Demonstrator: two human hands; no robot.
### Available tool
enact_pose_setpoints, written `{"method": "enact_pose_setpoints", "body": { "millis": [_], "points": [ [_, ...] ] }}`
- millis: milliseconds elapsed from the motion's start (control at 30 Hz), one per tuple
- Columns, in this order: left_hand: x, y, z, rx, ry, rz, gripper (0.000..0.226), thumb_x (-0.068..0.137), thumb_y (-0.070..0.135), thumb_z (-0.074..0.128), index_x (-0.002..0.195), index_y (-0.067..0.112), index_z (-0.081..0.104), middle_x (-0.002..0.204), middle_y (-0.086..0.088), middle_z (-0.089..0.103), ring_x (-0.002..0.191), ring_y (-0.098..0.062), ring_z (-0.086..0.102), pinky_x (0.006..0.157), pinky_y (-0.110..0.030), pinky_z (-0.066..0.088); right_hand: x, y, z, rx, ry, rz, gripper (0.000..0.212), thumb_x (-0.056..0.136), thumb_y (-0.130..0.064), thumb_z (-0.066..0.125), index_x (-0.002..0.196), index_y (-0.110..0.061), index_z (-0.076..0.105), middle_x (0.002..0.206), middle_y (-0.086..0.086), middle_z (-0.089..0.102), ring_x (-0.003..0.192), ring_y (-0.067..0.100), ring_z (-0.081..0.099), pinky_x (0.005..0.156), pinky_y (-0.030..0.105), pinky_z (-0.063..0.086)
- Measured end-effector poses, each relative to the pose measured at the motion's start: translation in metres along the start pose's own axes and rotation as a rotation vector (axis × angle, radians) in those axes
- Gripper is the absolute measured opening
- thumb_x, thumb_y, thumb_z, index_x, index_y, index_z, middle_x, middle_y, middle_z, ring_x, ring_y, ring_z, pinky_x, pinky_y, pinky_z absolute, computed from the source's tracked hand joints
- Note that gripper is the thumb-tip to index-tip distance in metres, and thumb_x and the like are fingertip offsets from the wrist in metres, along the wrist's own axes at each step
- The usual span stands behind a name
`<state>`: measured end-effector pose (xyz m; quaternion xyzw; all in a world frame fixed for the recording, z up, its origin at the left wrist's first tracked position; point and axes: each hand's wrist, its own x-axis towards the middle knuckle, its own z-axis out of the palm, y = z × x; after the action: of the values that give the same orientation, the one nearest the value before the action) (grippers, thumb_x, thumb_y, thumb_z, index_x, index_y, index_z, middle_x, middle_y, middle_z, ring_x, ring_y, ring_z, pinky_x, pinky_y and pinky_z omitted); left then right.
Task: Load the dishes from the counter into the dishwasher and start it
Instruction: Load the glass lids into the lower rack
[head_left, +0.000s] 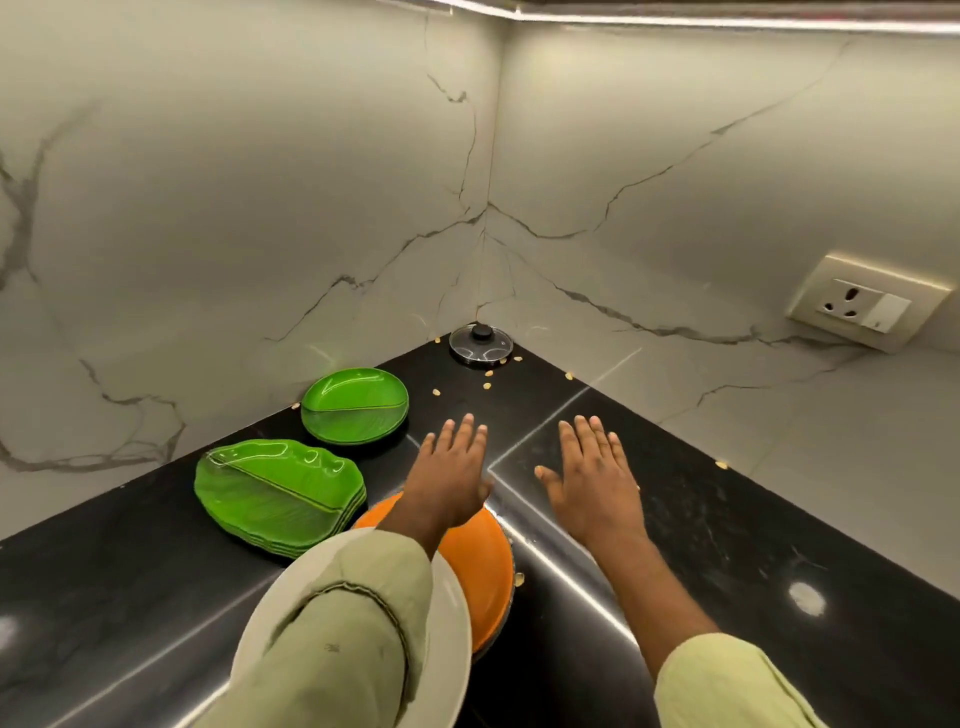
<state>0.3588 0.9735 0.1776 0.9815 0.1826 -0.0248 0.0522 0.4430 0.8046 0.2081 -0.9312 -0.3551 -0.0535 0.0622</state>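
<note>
On the black counter (727, 519) lie a round green plate stack (355, 405), a stack of green leaf-shaped plates (278, 491), an orange plate (480, 566) and a white plate (447, 623) partly under my left sleeve. A small glass lid (480, 344) with a black knob sits in the far corner. My left hand (452, 475) is flat, fingers straight, held over the far rim of the orange plate. My right hand (597, 475) is flat with fingers spread over the bare counter. Neither holds anything.
Marble-look walls meet in a corner behind the counter. A wall socket (865, 304) is on the right wall. Several small yellow crumbs (487, 385) lie scattered near the lid and along the right wall.
</note>
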Motion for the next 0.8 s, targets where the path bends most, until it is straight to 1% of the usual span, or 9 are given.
{"method": "enact_pose_setpoints", "body": {
  "millis": [167,300,400,533,633,733,767,800],
  "points": [
    [0.052,-0.019,0.008,-0.042,-0.07,-0.025,0.08,0.101,0.048,0.044,0.159,0.016,-0.002,0.166,-0.008,-0.008,0.153,-0.031,-0.003,0.123,-0.047,0.007,0.054,-0.004,0.017,-0.014,-0.056,-0.015,0.071,0.101,-0.054,0.03,0.157,-0.015,0.008,0.164,0.008,0.006,0.152,0.021,-0.002,0.121,0.037,-0.003],
    [0.086,-0.033,0.019,-0.096,-0.157,-0.072,0.092,0.096,0.048,0.056,0.159,0.018,-0.005,0.166,-0.009,-0.011,0.152,-0.033,-0.004,0.123,-0.049,0.008,0.102,-0.006,0.034,-0.005,-0.076,-0.038,0.071,0.101,-0.053,0.032,0.157,-0.015,0.008,0.164,0.008,0.007,0.152,0.021,-0.002,0.122,0.038,-0.002],
    [0.112,-0.043,0.03,-0.066,-0.217,-0.079,0.102,0.091,0.045,0.065,0.158,0.019,-0.006,0.165,-0.01,-0.013,0.152,-0.035,-0.004,0.122,-0.049,0.008,0.137,-0.01,0.048,0.0,-0.1,-0.061,0.071,0.101,-0.052,0.034,0.156,-0.015,0.009,0.164,0.008,0.008,0.152,0.021,-0.001,0.121,0.038,-0.002],
    [0.143,-0.053,0.035,-0.06,-0.313,-0.107,0.118,0.08,0.044,0.078,0.159,0.021,-0.007,0.165,-0.011,-0.015,0.152,-0.036,-0.006,0.122,-0.05,0.008,0.18,-0.016,0.068,0.008,-0.128,-0.132,0.071,0.101,-0.051,0.038,0.156,-0.015,0.012,0.164,0.009,0.01,0.152,0.022,0.001,0.123,0.04,0.003],
    [0.169,-0.062,0.041,-0.078,-0.454,-0.144,0.127,0.074,0.038,0.085,0.158,0.019,-0.007,0.165,-0.011,-0.014,0.152,-0.036,-0.007,0.122,-0.049,0.01,0.22,-0.02,0.089,0.014,-0.138,-0.195,0.07,0.101,-0.049,0.04,0.156,-0.015,0.014,0.163,0.008,0.012,0.152,0.023,0.002,0.124,0.041,0.003],
    [0.19,-0.064,0.047,-0.102,-0.575,-0.195,0.132,0.07,0.03,0.089,0.158,0.015,-0.01,0.164,-0.009,-0.019,0.151,-0.037,-0.008,0.121,-0.049,0.012,0.26,-0.023,0.11,0.003,-0.165,-0.247,0.068,0.1,-0.047,0.042,0.155,-0.014,0.019,0.162,0.01,0.018,0.151,0.024,0.006,0.123,0.041,0.006],
    [0.198,-0.061,0.047,-0.104,-0.592,-0.219,0.13,0.073,0.025,0.087,0.157,0.014,-0.011,0.164,-0.008,-0.021,0.151,-0.039,-0.008,0.12,-0.05,0.013,0.275,-0.023,0.116,-0.009,-0.173,-0.259,0.067,0.099,-0.046,0.045,0.153,-0.013,0.022,0.161,0.01,0.022,0.151,0.025,0.01,0.123,0.041,0.009],
    [0.206,-0.057,0.047,-0.132,-0.602,-0.257,0.122,0.08,0.019,0.082,0.157,0.014,-0.011,0.163,-0.008,-0.022,0.15,-0.042,-0.008,0.12,-0.052,0.013,0.29,-0.024,0.123,-0.024,-0.19,-0.273,0.065,0.098,-0.044,0.048,0.151,-0.012,0.028,0.158,0.011,0.028,0.149,0.026,0.016,0.122,0.042,0.013]
  ]
}}
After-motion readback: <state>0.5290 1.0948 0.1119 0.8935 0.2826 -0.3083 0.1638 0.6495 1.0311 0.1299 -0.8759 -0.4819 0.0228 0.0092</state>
